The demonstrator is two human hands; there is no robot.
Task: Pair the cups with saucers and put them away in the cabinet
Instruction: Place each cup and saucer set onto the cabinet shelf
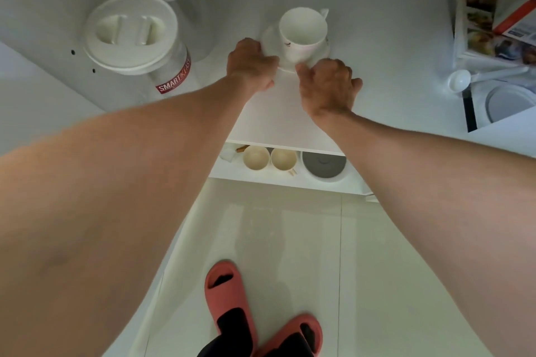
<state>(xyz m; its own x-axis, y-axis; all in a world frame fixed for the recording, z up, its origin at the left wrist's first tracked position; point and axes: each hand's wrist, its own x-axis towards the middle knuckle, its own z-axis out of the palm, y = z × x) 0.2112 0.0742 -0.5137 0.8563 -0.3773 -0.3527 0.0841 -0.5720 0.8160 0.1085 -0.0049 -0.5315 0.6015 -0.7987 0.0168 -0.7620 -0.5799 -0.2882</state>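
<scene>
A white cup point(303, 32) with a small flower print stands upright on a white saucer point(269, 38) on the white cabinet shelf point(275, 113); its handle points to the far right. My left hand point(251, 65) grips the saucer's left rim. My right hand point(327, 85) touches the saucer's near rim with the thumb, its other fingers curled. On the shelf below, two cream cups point(269, 158) stand side by side, without saucers.
Two lidded plastic jars point(130, 35) stand on the shelf to the left. A white scoop point(461, 80) and boxes point(499, 9) are at the right. A grey-lidded container point(323, 166) stands on the lower shelf. My feet in pink slippers point(232, 310) are on the white floor.
</scene>
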